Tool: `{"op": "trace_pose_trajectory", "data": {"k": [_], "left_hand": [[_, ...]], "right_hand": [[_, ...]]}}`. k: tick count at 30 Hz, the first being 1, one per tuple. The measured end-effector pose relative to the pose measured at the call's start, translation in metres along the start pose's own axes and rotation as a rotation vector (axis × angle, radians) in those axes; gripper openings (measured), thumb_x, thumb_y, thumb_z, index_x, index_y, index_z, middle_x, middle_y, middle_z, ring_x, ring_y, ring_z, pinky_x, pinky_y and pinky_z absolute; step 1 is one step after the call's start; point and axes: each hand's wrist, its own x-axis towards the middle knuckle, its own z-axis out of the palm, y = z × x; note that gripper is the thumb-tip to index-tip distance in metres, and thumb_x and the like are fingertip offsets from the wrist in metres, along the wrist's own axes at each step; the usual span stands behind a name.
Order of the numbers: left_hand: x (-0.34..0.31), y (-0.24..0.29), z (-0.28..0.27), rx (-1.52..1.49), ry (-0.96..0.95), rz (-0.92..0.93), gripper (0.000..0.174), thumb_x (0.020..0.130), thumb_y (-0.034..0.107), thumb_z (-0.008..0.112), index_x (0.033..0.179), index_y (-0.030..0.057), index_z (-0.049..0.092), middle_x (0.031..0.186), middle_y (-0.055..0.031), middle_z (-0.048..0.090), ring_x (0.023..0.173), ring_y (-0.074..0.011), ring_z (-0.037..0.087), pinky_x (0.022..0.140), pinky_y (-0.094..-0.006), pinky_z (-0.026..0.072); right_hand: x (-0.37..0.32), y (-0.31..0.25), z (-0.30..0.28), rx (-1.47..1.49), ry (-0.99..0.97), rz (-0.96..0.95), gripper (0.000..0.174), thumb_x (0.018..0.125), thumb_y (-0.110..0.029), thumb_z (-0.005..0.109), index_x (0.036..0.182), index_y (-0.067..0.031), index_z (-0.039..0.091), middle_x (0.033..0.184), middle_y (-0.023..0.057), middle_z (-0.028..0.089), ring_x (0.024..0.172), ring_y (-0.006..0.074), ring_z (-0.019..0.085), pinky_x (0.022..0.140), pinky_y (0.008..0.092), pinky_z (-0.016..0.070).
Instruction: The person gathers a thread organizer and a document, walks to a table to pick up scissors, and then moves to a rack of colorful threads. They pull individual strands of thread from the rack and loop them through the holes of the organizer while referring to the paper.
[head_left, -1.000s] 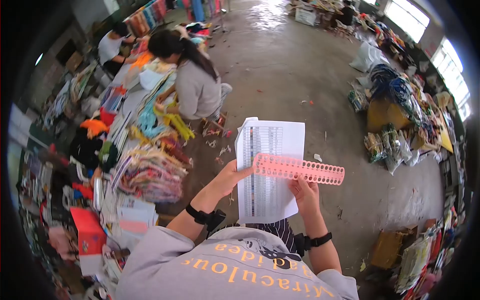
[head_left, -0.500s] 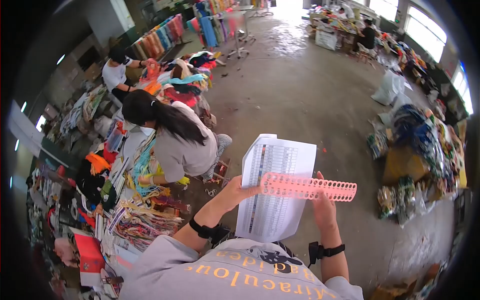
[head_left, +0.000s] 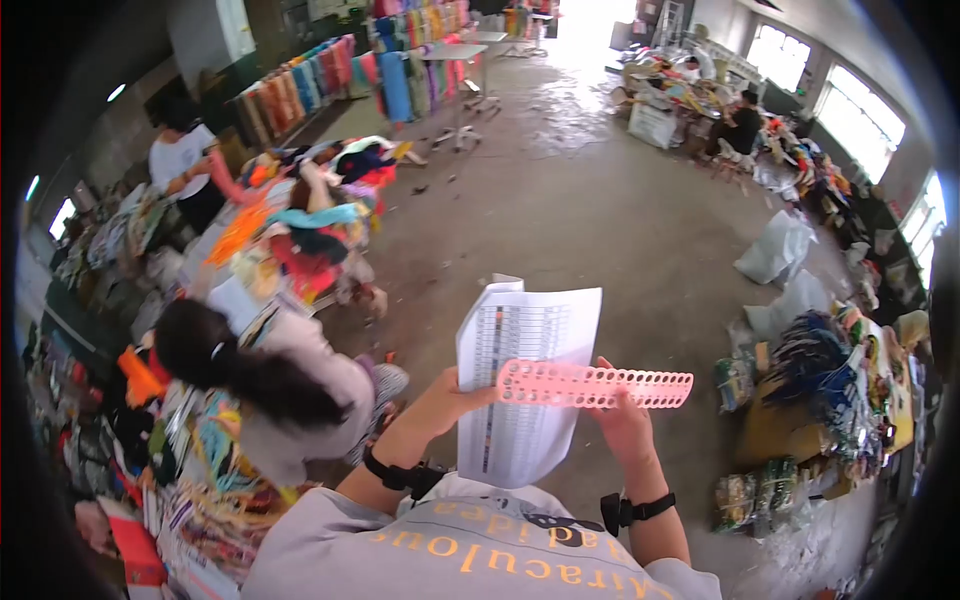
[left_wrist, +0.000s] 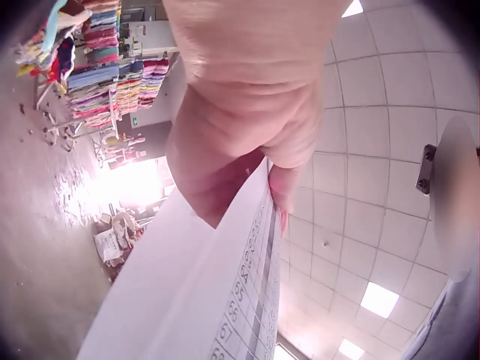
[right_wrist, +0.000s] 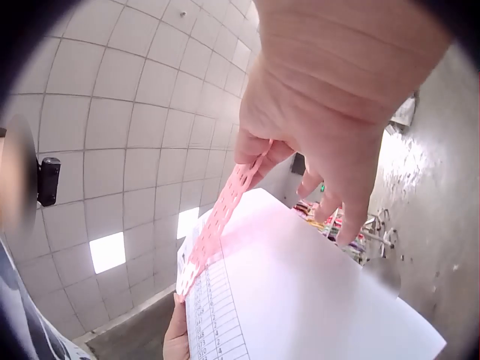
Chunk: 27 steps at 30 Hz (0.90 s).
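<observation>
Printed sheets of paper (head_left: 520, 440) with a table of rows are gripped at their left edge by my left hand (head_left: 458, 395), whose thumb lies over the front. Across them lies a pink strip with rows of holes (head_left: 560, 385), its left end by that thumb. My right hand (head_left: 627, 425) pinches the strip toward its right part. In the right wrist view, thumb and index finger hold the strip (right_wrist: 217, 217) while the other fingers of the hand (right_wrist: 322, 112) are spread behind the paper (right_wrist: 300, 285). The left wrist view shows the hand (left_wrist: 240, 112) round the folded paper edge (left_wrist: 180, 277).
A seated person (head_left: 290, 390) is close on the left beside heaped yarn and fabric (head_left: 310, 250); another person (head_left: 190, 165) stands beyond. Bundles and bags (head_left: 820, 370) lie at right. Tables on wheels (head_left: 455, 52) and hanging coloured textiles (head_left: 300, 85) stand at the back.
The head view has shifted, showing more of the far room. The seated person appears lower and farther left; the person in white now appears upright. Both hands keep hold of the paper and strip.
</observation>
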Motion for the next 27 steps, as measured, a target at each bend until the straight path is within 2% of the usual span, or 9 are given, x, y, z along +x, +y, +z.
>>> {"op": "trace_pose_trajectory", "data": {"k": [5, 13, 15, 16, 18, 19, 22, 25, 27], "left_hand": [[0.147, 0.044, -0.013, 0.016, -0.115, 0.020, 0.044, 0.084, 0.009, 0.067, 0.125, 0.0015, 0.052, 0.121, -0.0061, 0.059, 0.109, -0.0167, 0.054, 0.095, -0.0340, 0.0407], [0.363, 0.058, -0.056, 0.078, -0.126, 0.040, 0.039, 0.088, 0.016, 0.064, 0.122, 0.0005, 0.056, 0.116, -0.0057, 0.061, 0.106, -0.0140, 0.054, 0.093, -0.0315, 0.0419], [0.421, 0.067, -0.069, 0.121, -0.062, 0.055, 0.038, 0.088, 0.016, 0.064, 0.122, 0.0007, 0.056, 0.115, -0.0054, 0.061, 0.105, -0.0135, 0.054, 0.092, -0.0313, 0.0422], [0.448, 0.071, -0.075, 0.107, -0.023, 0.049, 0.038, 0.088, 0.017, 0.064, 0.122, 0.0010, 0.056, 0.115, -0.0050, 0.061, 0.105, -0.0128, 0.054, 0.092, -0.0310, 0.0425], [0.483, 0.090, -0.089, 0.099, 0.088, 0.074, 0.038, 0.088, 0.018, 0.063, 0.121, 0.0012, 0.056, 0.115, -0.0046, 0.061, 0.104, -0.0121, 0.054, 0.091, -0.0307, 0.0428], [0.505, 0.103, -0.097, 0.146, 0.123, 0.071, 0.038, 0.089, 0.019, 0.063, 0.121, 0.0014, 0.057, 0.115, -0.0043, 0.061, 0.104, -0.0117, 0.054, 0.091, -0.0305, 0.0427], [0.560, 0.136, -0.133, 0.149, 0.279, 0.142, 0.037, 0.088, 0.019, 0.064, 0.120, 0.0018, 0.058, 0.114, -0.0035, 0.061, 0.104, -0.0113, 0.054, 0.091, -0.0300, 0.0428], [0.586, 0.142, -0.163, 0.074, 0.479, 0.133, 0.037, 0.088, 0.016, 0.064, 0.120, 0.0012, 0.057, 0.115, -0.0040, 0.061, 0.105, -0.0126, 0.054, 0.093, -0.0310, 0.0417], [0.618, 0.146, -0.195, 0.025, 0.670, 0.181, 0.035, 0.089, 0.019, 0.062, 0.118, -0.0004, 0.058, 0.110, -0.0043, 0.062, 0.100, -0.0121, 0.057, 0.088, -0.0304, 0.0444]], "right_hand": [[0.108, -0.058, -0.017, -0.123, 0.047, -0.137, 0.057, 0.090, -0.030, 0.059, 0.136, -0.0032, 0.038, 0.145, 0.0115, 0.033, 0.127, 0.0243, 0.040, 0.103, 0.0424, 0.0368], [0.308, -0.077, -0.102, -0.136, 0.000, -0.241, 0.069, 0.089, -0.032, 0.059, 0.140, 0.0027, 0.028, 0.143, 0.0116, 0.035, 0.131, 0.0231, 0.034, 0.107, 0.0406, 0.0279], [0.384, -0.085, -0.125, -0.100, -0.034, -0.266, 0.054, 0.091, -0.033, 0.057, 0.133, -0.0032, 0.040, 0.130, 0.0077, 0.048, 0.121, 0.0217, 0.045, 0.104, 0.0386, 0.0329], [0.427, -0.095, -0.134, -0.108, -0.089, -0.245, 0.054, 0.091, -0.033, 0.057, 0.133, -0.0032, 0.040, 0.130, 0.0077, 0.048, 0.121, 0.0217, 0.045, 0.104, 0.0386, 0.0329], [0.497, -0.092, -0.151, -0.041, -0.072, -0.098, 0.046, 0.091, -0.031, 0.057, 0.127, -0.0050, 0.046, 0.125, 0.0059, 0.052, 0.118, 0.0214, 0.048, 0.102, 0.0390, 0.0342], [0.541, -0.079, -0.197, -0.003, -0.080, 0.054, 0.040, 0.091, -0.029, 0.057, 0.123, -0.0060, 0.050, 0.122, 0.0053, 0.055, 0.115, 0.0215, 0.050, 0.100, 0.0401, 0.0364], [0.659, -0.104, -0.136, 0.111, -0.266, 0.117, 0.031, 0.092, -0.019, 0.056, 0.120, -0.0051, 0.052, 0.123, 0.0058, 0.055, 0.118, 0.0206, 0.049, 0.102, 0.0400, 0.0362], [0.743, -0.079, -0.128, 0.119, -0.337, 0.257, 0.029, 0.092, -0.016, 0.055, 0.119, -0.0058, 0.053, 0.122, 0.0069, 0.055, 0.118, 0.0218, 0.049, 0.100, 0.0412, 0.0381], [0.805, -0.068, -0.102, 0.102, -0.373, 0.310, 0.029, 0.092, -0.014, 0.054, 0.119, -0.0046, 0.053, 0.122, 0.0074, 0.055, 0.117, 0.0220, 0.050, 0.099, 0.0406, 0.0390]]}}
